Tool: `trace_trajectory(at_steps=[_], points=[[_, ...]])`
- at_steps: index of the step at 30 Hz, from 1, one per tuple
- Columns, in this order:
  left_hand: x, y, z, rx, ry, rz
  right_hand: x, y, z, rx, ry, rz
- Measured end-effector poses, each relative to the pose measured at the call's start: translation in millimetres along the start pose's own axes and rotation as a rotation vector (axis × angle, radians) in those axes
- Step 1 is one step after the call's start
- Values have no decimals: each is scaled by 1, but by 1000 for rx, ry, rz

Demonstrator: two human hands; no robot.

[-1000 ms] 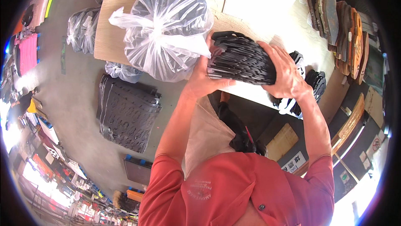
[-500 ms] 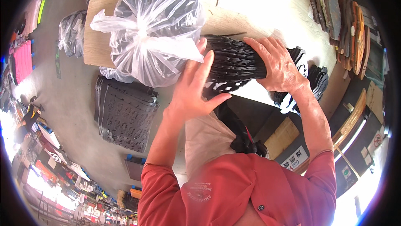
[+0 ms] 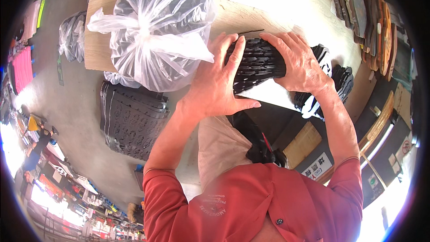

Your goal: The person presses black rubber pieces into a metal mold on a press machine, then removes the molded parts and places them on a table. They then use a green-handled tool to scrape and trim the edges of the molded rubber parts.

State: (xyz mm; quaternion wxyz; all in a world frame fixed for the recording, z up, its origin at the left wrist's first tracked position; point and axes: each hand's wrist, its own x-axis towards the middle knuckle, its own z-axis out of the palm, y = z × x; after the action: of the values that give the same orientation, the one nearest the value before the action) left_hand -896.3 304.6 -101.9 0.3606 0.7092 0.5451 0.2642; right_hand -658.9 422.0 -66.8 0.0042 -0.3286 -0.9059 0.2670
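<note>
A stack of thin black cut pieces, ragged along its layered side, stands on the table between my two hands. My left hand presses the stack's left end with its fingers, the thumb held apart below. Around the right end curls my right hand, fingers at the far side and thumb on the near side. What material the pieces are I cannot tell. Close by on the left sits a knotted clear plastic bag full of dark goods, its loose tail near my left fingers.
More black and white pieces lie in piles to the right. A perforated dark sheet stack is below the table's left side. Cutting dies line the far right. Another bag rests at left; a person is in the background.
My left hand has shifted right, away from the bag's tail and onto the stack's left end. The stack looks narrower between my hands. My right hand keeps its hold.
</note>
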Motion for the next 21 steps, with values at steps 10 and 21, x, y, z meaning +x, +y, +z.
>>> trace_trajectory(at_steps=[10,21], points=[[14,-10,19,163,266,105,-4,-8,-15,-20,29,8],[20,-29,23,49,159,113,-25,33,6,93,102,134]])
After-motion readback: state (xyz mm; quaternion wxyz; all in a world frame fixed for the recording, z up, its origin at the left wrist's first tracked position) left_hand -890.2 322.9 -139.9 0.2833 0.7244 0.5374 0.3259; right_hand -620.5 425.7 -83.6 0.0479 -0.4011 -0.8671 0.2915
